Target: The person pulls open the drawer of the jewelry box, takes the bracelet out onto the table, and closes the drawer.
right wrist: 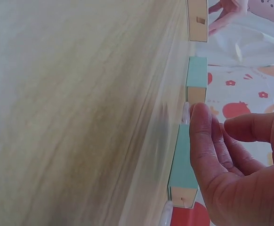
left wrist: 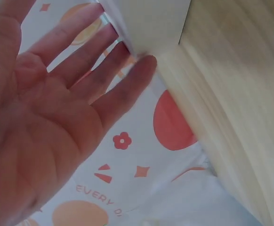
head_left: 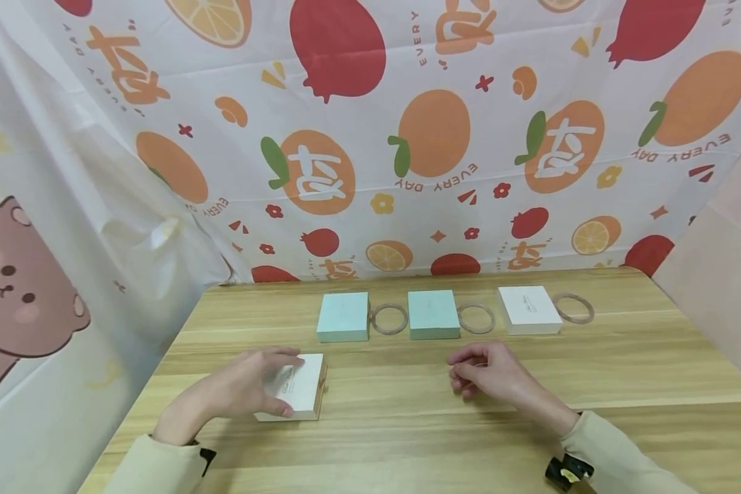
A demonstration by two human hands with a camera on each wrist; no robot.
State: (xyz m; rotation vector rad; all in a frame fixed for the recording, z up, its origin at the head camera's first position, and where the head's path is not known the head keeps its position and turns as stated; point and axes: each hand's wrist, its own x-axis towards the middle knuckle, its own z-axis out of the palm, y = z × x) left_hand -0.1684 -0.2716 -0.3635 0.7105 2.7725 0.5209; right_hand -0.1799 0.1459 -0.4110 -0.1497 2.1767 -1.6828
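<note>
At the left of the table, my left hand point(head_left: 243, 384) spans a white box point(head_left: 305, 381) with small printed lettering, thumb at its near edge and fingers at its far edge. The box's right side is tan with a small tab. In the left wrist view the fingertips of the left hand point(left wrist: 47, 113) meet the edge of the white box point(left wrist: 151, 23). My right hand point(head_left: 490, 372) hovers over the middle right of the table, fingers loosely curled, with nothing seen between them. The right wrist view shows the thumb and fingers of this right hand point(right wrist: 236, 160) apart.
Along the back stand two teal boxes, one on the left point(head_left: 344, 315) and one in the middle point(head_left: 433, 313), and another white box point(head_left: 529, 309). Beside them lie clear rings: left point(head_left: 373, 319), middle point(head_left: 492, 319) and right point(head_left: 591, 310). A fruit-print cloth point(head_left: 358, 233) hangs behind the wooden table point(head_left: 395, 425).
</note>
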